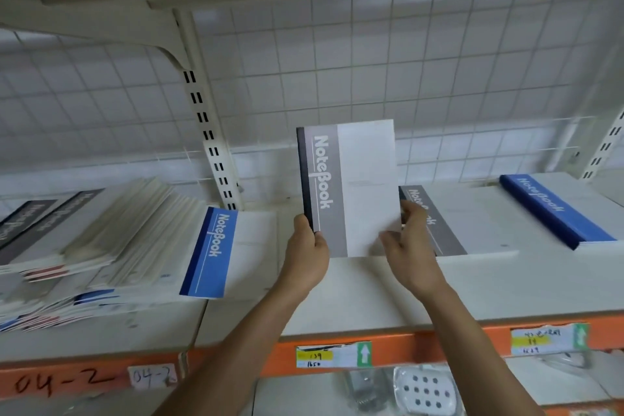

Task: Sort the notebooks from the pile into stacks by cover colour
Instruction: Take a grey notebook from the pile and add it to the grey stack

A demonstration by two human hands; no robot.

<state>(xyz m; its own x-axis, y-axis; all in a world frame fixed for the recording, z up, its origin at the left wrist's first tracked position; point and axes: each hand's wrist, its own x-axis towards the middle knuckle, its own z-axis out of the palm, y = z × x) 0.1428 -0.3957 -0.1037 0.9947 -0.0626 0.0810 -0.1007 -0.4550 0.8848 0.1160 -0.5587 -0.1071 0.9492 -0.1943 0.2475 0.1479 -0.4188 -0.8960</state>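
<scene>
left hand and right hand grip the upright grey notebook by its sides.

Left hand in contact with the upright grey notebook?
Touching. Head view: the left hand grips the upright grey notebook at its lower spine corner.

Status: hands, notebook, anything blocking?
Left hand and right hand hold grey notebook upright. Grey stack right behind; blue stack further right. Nothing seen in the way.

Bare shelf at centre, slumped pile left, seemingly low grey stack, blue stack right.
</scene>
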